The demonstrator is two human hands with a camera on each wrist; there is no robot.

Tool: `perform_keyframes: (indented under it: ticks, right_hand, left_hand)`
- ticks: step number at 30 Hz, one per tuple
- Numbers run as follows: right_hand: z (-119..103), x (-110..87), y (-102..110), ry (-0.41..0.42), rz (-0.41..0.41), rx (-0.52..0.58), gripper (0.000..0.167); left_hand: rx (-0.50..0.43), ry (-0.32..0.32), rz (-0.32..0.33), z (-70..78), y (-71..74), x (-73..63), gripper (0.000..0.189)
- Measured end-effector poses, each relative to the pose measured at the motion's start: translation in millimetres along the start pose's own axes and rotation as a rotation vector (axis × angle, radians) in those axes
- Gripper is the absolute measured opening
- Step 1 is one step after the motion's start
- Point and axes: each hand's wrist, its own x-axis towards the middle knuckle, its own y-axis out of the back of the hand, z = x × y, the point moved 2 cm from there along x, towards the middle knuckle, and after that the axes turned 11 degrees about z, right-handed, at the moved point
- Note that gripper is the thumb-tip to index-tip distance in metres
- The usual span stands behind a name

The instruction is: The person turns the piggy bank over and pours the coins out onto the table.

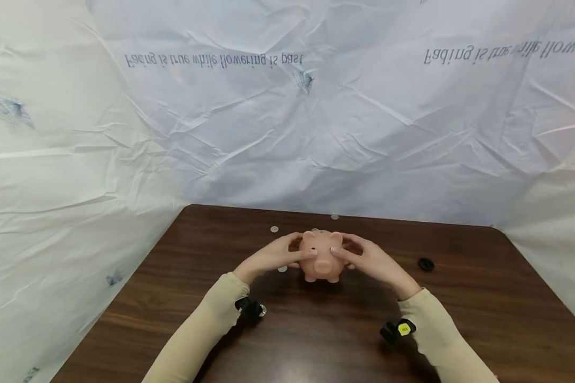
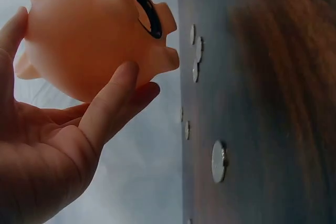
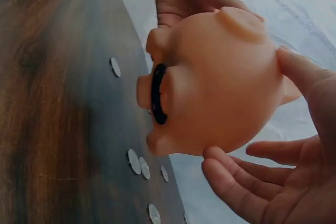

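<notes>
A pink piggy bank (image 1: 322,266) is between both hands, its snout toward the head camera. My left hand (image 1: 275,254) grips one side, thumb on the face and fingers round the flank. On the opposite side my right hand (image 1: 376,260) holds it the same way, thumb near the eye. Both wrist views show the feet off the tabletop. A black ring (image 3: 159,94) edges a round opening in the belly, seen between the feet. To the right of the hands, a round black plug (image 1: 426,264) lies on the table.
Several silver coins lie scattered over the dark wooden table (image 1: 211,229), one coin (image 1: 274,229) beyond the left hand and another coin (image 1: 334,217) near the far edge. Wrinkled white sheeting (image 1: 287,133) with printed writing hangs behind and at the sides.
</notes>
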Motion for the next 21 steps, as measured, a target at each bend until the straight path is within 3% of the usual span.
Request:
perform_keyframes:
  ticks: [7,11,17,21]
  right_hand:
    - [4,3.0,-4,-0.027,-0.028,0.004,0.07]
    - [5,2.7,-8,-0.059,-0.075,0.077,0.073]
    - [5,-1.4,-15,-0.132,-0.224,0.231,0.069]
    - [6,-0.5,-20,-0.15,-0.261,0.248,0.076]
  left_hand:
    - [-0.08,0.054,-0.004,-3.6,-2.2,4.9,0.086]
    - [-0.132,0.067,0.002,-3.8,-1.8,5.8,0.084]
    - [-0.124,0.114,-0.029,-3.3,-4.3,2.4,0.076]
    - [-0.104,0.172,-0.025,-2.7,-6.9,0.8,0.082]
